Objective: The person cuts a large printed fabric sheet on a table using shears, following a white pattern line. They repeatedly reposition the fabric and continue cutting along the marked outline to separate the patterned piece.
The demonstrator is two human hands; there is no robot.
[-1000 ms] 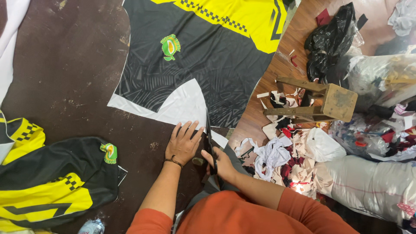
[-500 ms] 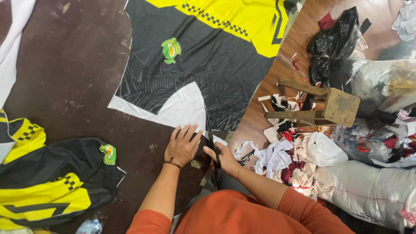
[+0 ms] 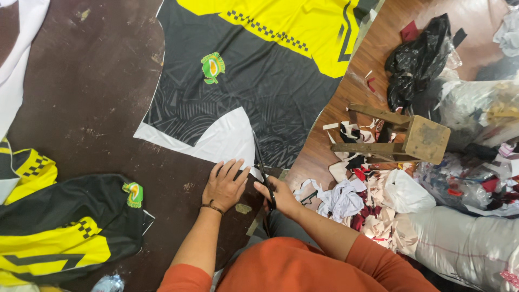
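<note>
A large sheet of printed fabric (image 3: 254, 81), black with a yellow checkered top and a green badge, lies flat on a dark brown table (image 3: 92, 103). Its near edge has a white curved area (image 3: 224, 138). My left hand (image 3: 223, 185) lies flat, fingers spread, on the white edge of the fabric. My right hand (image 3: 278, 197) grips black scissors (image 3: 262, 167), whose blades point away from me along the boundary between the white area and the black print.
A pile of cut black-and-yellow fabric pieces (image 3: 59, 227) lies at the table's near left. White cloth (image 3: 16, 59) sits at the far left. Beyond the table's right edge are a wooden stool (image 3: 416, 138), fabric scraps (image 3: 367, 200), a black bag (image 3: 416, 59) and filled plastic sacks (image 3: 465, 238).
My right hand has pushed the scissors forward into the fabric edge, blades now reaching further up the white area. My left hand stays flat beside them.
</note>
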